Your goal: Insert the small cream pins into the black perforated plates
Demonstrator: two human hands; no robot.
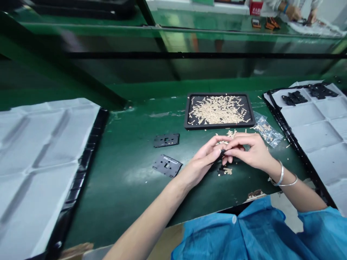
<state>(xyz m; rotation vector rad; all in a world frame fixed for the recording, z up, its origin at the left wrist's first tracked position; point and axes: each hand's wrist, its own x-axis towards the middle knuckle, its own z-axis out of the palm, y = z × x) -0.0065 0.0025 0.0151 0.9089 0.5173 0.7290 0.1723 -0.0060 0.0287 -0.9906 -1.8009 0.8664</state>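
A small black plastic part (222,153) is pinched between both hands, mostly hidden by the fingers. My left hand (207,153) closes its thumb and fingers on it from the left. From the right, my right hand (248,150) grips its other end with thumb and forefinger. Small tan strips and dark bits (225,170) lie on the green table just below the hands. More loose tan strips (231,133) are partly covered behind the fingers. Left of my hands, two flat black plates with cut-outs rest on the table, one farther (166,140) and one nearer (168,166).
A black tray (187,124) heaped with tan strips stands behind my hands. Beside it lies a clear plastic bag (271,135) of strips. Pale compartment trays flank the table, left (40,144) and right (317,124), the right one bearing black parts (295,97). Across the bench, another person's hands (294,13) work.
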